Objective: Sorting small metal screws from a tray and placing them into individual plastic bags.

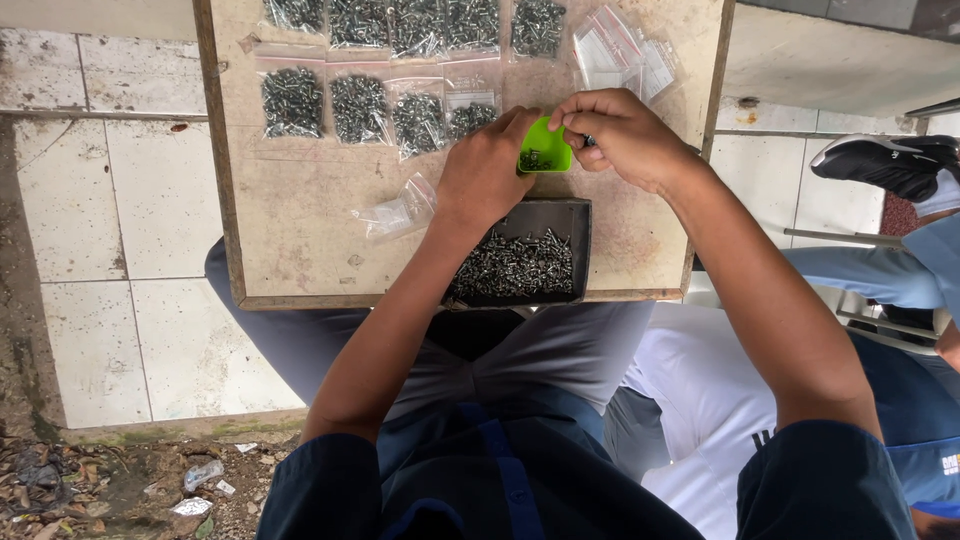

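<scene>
My left hand [487,168] grips a small bright green cup [545,150] with a few dark screws in it, held just above a wooden board [300,230] on my lap. My right hand [622,130] is at the cup's right rim, fingertips pinched on something small and dark. Below the cup lies a dark rectangular tray [580,215] full of loose silver screws [520,265]. An empty clear bag [400,210] lies left of my left hand.
Several clear bags filled with screws [360,105] lie in rows across the far part of the board. A stack of empty bags [625,55] sits at the far right. Another person's shoe [885,160] and trouser leg [860,270] are at the right. Tiled floor lies left.
</scene>
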